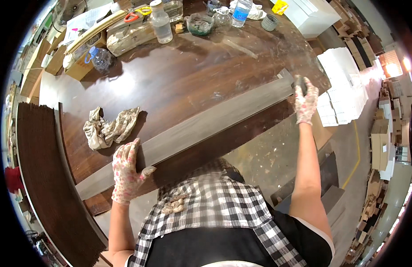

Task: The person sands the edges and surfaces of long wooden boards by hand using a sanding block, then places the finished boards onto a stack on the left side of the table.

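A long grey plank (201, 124) lies diagonally along the near edge of a dark brown table (179, 75). My left hand (126, 171), in a floral glove, presses flat on the plank's near left part. My right hand (305, 100), also gloved, is stretched out to the plank's far right end and is closed on a small dark pad (299, 82) that rests against the wood.
A crumpled rag (108, 128) lies left of the plank. Plastic bottles (160, 22), a bowl (199, 24), jars and scissors (137, 15) crowd the table's far side. A stack of dark boards (46, 178) stands at left, white panels (344, 89) at right.
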The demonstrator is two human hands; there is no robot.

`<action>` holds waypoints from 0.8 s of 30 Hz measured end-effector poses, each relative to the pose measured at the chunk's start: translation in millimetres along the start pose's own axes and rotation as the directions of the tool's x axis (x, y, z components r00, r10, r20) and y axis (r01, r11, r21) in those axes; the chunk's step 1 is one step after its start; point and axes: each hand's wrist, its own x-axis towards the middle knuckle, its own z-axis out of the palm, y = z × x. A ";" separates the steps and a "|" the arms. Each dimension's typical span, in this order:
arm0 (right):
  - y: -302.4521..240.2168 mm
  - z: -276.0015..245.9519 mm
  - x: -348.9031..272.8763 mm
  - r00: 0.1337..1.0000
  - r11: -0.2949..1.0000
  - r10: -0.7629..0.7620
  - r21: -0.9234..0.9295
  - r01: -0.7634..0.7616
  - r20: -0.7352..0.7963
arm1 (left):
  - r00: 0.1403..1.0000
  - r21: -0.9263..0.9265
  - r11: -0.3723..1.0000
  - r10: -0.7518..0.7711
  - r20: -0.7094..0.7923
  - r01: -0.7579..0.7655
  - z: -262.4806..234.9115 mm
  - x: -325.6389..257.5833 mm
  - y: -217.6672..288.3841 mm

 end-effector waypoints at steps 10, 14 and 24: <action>-84.0 4.2 -21.0 0.968 0.764 -0.126 0.601 0.233 -0.215 | 0.995 0.261 0.961 -0.097 -0.004 0.094 -10.0 4.0 -1.0; -115.1 -9.0 -35.5 0.961 0.635 -0.205 0.721 0.276 -0.188 | 0.995 0.272 0.961 0.023 0.100 -0.050 -2.3 -4.9 17.5; -235.1 -6.3 -47.9 0.407 0.562 -0.800 0.786 0.256 0.440 | 0.983 0.138 0.990 0.031 -0.182 -0.005 25.5 -14.3 12.4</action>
